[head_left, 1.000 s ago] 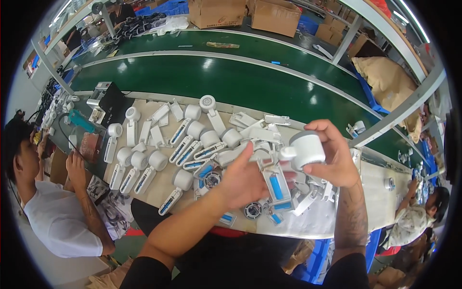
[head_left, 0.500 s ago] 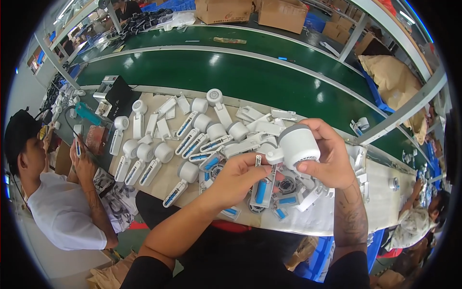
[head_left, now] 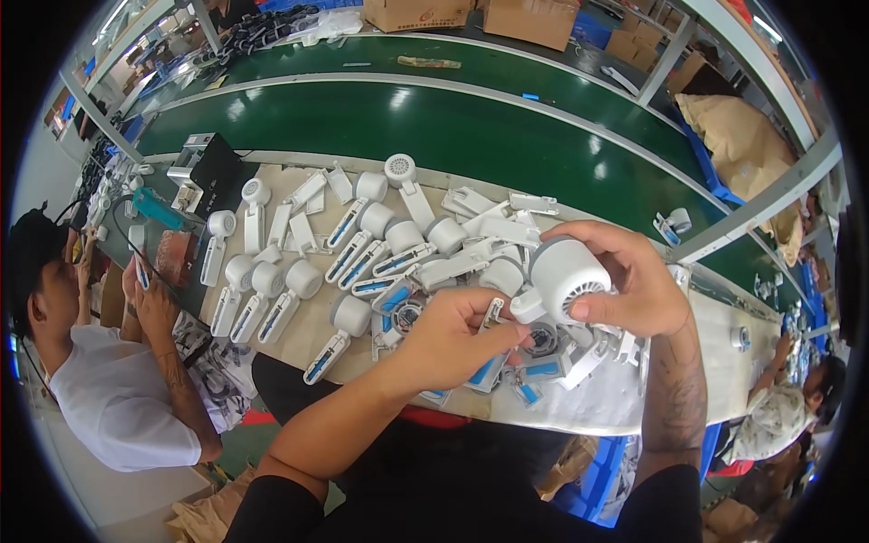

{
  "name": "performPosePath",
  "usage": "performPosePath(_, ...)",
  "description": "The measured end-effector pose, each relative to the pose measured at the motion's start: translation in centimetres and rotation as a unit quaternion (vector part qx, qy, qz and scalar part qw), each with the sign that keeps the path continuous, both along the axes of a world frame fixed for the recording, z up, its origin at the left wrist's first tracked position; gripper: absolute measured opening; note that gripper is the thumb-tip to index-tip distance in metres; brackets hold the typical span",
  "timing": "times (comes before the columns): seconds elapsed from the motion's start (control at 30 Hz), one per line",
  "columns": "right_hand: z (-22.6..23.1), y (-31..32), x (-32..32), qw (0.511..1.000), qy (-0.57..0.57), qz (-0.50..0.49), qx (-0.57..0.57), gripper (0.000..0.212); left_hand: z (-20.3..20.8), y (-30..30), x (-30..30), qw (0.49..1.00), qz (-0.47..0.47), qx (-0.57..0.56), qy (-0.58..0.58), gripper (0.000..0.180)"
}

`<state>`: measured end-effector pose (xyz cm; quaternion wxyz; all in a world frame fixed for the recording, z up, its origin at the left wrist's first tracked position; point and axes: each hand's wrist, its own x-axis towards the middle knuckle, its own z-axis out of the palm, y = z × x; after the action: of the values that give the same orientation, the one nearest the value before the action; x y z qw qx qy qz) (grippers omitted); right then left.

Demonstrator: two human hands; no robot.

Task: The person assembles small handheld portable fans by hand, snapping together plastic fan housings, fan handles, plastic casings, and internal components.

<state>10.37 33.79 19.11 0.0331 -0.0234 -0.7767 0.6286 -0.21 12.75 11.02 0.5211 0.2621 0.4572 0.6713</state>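
My right hand (head_left: 638, 285) is wrapped round a white fan head (head_left: 563, 271) with a grey rim and a slotted vent, its short neck pointing toward my left hand. Pinched in my left hand (head_left: 462, 339) is a white open handle shell (head_left: 494, 313) with a blue battery cell inside, mostly covered by my fingers. The shell's upper end sits close to the neck; I cannot tell whether they are joined. Below my hands lie loose handle parts and a round black-and-white motor part (head_left: 541, 338). Several fan assemblies (head_left: 288, 299) with exposed blue cells lie to the left.
Beyond the bench runs a green conveyor belt (head_left: 362, 116). A black machine (head_left: 210, 176) and a teal power tool (head_left: 156, 208) stand at the left. A grey metal post (head_left: 769, 204) rises at the right. Co-workers sit on both sides, one in a white shirt (head_left: 122, 398).
The fan head has shifted slightly right and tilted in my right hand. The handle shell in my left hand has turned, and my fingers now cover more of it. The whole view has shifted slightly.
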Motion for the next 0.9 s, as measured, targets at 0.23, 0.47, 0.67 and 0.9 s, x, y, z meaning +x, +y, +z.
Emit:
performPosePath(0.23,1.7,1.2,-3.3,0.956,-0.206,0.195,0.071,0.061,0.1,-0.1,1.1,0.997,-0.044,-0.04,0.052,0.024)
performPosePath(0.47,-5.2,4.9,-4.5,0.995,-0.02,-0.035,0.091,0.041,-1.3,-2.1,-1.2,0.992,0.094,-0.044,-0.072,0.03)
performPosePath(0.67,-16.4,10.0,-2.1,0.931,-0.11,-0.129,0.324,0.017,-2.2,-4.7,-3.5,0.977,0.211,-0.038,0.005,0.03)
performPosePath(0.9,-15.4,5.9,-6.3,0.906,0.084,-0.134,0.393,0.042,-1.7,-4.4,-3.0,0.97,0.233,-0.069,-0.021,0.033)
